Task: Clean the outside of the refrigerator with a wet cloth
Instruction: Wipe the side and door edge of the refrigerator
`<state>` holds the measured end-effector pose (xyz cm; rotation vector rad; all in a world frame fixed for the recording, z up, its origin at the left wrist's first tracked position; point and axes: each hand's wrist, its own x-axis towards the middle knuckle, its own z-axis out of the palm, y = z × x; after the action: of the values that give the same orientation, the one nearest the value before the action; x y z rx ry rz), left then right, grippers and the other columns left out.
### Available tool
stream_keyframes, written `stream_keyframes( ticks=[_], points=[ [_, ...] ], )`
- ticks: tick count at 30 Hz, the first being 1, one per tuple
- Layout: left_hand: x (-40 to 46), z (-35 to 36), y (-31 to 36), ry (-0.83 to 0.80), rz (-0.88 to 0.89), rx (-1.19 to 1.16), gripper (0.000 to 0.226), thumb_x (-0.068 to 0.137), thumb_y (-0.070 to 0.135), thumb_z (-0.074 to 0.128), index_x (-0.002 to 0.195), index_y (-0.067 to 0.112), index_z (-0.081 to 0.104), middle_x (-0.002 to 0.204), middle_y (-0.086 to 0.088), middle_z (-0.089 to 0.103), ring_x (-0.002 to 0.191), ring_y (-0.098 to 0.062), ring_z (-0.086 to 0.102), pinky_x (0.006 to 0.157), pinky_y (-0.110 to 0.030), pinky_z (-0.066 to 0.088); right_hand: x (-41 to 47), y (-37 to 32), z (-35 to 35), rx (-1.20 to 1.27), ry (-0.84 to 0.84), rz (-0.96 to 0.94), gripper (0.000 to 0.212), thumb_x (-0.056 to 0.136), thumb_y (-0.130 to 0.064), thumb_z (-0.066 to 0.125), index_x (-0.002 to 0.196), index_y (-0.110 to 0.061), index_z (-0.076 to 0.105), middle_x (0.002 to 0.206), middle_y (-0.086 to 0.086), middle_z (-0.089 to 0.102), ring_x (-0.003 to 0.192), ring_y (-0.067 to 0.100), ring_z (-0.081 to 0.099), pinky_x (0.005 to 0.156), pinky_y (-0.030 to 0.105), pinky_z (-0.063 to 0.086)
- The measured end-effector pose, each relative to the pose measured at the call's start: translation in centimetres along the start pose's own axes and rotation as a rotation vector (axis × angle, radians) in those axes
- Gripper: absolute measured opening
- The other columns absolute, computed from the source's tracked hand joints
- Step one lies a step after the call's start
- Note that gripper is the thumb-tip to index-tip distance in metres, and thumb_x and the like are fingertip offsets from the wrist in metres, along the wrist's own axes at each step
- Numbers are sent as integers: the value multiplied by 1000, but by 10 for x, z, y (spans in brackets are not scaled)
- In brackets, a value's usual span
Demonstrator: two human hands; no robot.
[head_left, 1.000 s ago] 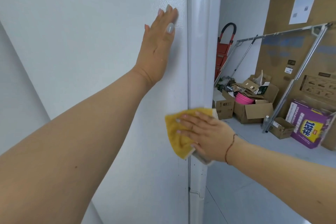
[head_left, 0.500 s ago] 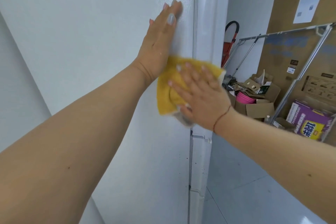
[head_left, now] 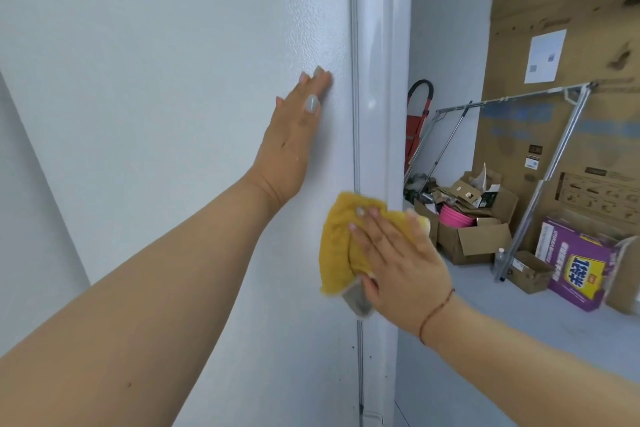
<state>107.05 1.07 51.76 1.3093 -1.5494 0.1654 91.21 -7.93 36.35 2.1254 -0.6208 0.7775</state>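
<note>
The white refrigerator's textured side panel (head_left: 173, 80) fills the left of the head view, with its door edge (head_left: 377, 80) running down the middle. My left hand (head_left: 291, 142) lies flat against the side panel, fingers straight and pointing up. Lower and to the right, my right hand (head_left: 398, 253) presses a yellow cloth (head_left: 337, 243) with straight fingers against the seam between panel and door edge. A grey underside of the cloth shows below my palm.
Behind the refrigerator, to the right, stand open cardboard boxes (head_left: 474, 239), a pink tub (head_left: 453, 218), a purple box (head_left: 578, 267), a leaning metal rack (head_left: 540, 163), a red step ladder (head_left: 417, 128) and a tall cardboard sheet (head_left: 568, 28) on a grey floor.
My right hand swept the cloth up along the door seam, then back down to below my left hand. My left hand stayed flat on the panel.
</note>
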Motion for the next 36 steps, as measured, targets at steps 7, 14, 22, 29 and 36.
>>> stream_keyframes(
  ticks=[7,14,22,29,36],
  points=[
    [1,-1,-1,65,1,-89,62,99,45,23,154,17,19,156,14,24,146,0,17,123,-42,5,135,72,-83,-199,133,175,73,89,-48,11,151,-10,18,157,14,20,145,27,19,111,55,-11],
    [6,1,-4,86,64,-108,72,96,53,25,156,14,16,162,3,22,149,-10,17,122,-50,8,181,98,-102,-97,246,138,74,83,-40,36,144,2,32,148,26,34,135,38,35,112,44,3],
    [-5,6,3,154,-10,-173,62,97,49,28,151,19,26,150,12,40,142,2,28,122,-39,14,98,48,-50,-33,194,35,71,87,-36,42,143,5,32,148,30,30,139,41,28,118,44,9],
    [-3,7,2,151,14,-159,44,98,48,26,141,40,35,147,28,33,138,15,22,119,-18,15,72,41,-34,-110,114,0,75,84,-43,44,146,-2,33,151,22,30,141,33,30,117,45,9],
    [6,4,4,205,63,-196,58,93,56,31,142,27,44,140,19,49,130,5,43,107,-16,34,156,95,-80,-155,225,59,76,83,-48,35,146,-6,33,151,18,34,140,30,31,116,49,7]
  ],
)
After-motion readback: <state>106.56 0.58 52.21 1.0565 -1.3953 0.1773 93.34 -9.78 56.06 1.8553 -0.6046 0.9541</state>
